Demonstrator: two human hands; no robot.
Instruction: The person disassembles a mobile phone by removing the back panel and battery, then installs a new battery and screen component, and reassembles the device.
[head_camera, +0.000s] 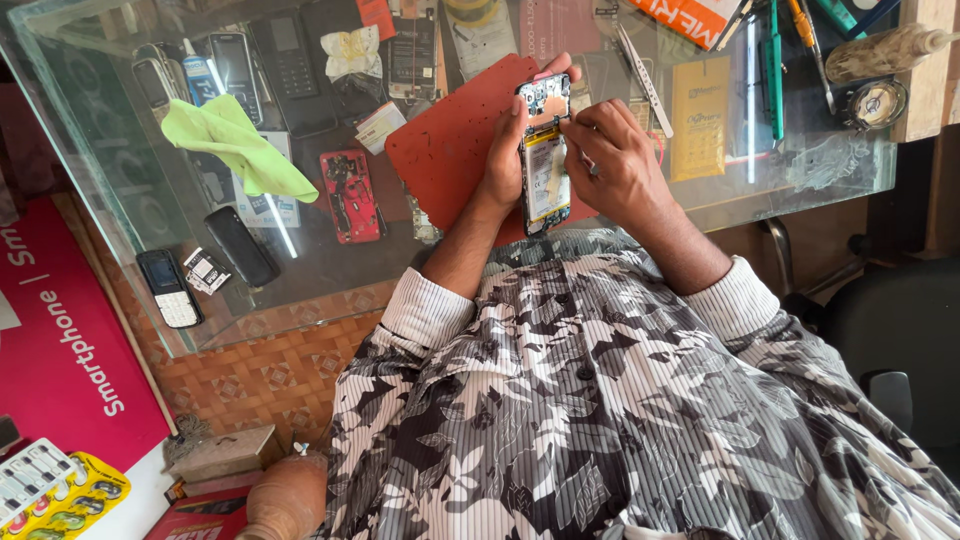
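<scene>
Between the fingers of both hands stands an opened phone (545, 155), back cover off, battery and board bared. The left hand (505, 160) wraps its edge, fingers closed on it, holding it upright just above a red mat (450, 140) on the glass table (330, 280), likely to keep it steady and catch small parts. The right hand (615, 165) pinches at the seam where battery meets board, fingertips closed on something too small to tell. Well left of the fingers lies a green cloth (235, 145); beyond the right fingers, tweezers (643, 80).
</scene>
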